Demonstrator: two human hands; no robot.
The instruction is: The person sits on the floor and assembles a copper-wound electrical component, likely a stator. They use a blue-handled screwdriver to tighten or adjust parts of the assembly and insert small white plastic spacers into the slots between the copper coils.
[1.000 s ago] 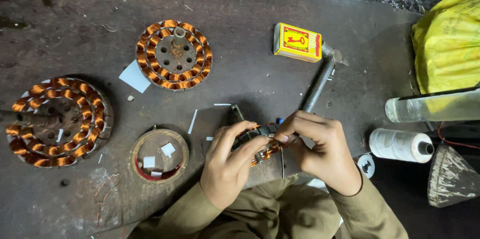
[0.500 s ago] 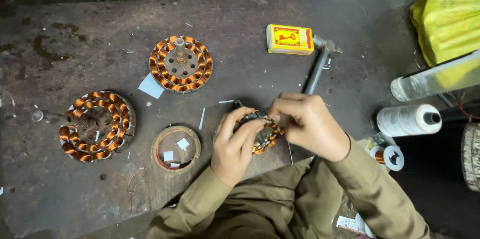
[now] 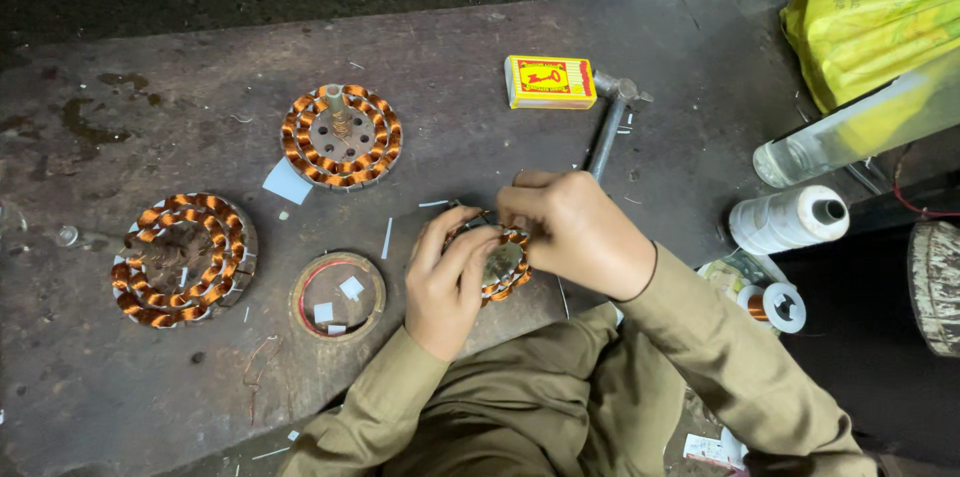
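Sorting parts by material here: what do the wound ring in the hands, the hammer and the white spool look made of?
The wound ring, held by the left hand and right hand, looks like glossy orange-brown copper wire on a dull metal core. The hammer appears to be grey, scuffed steel, head and handle alike. The white spool seems matte thread, judging by its fine wound ridges.

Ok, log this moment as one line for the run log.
left hand: grips small copper-wound stator | right hand: fingers pinched at stator's top edge | nearby: hammer, yellow matchbox
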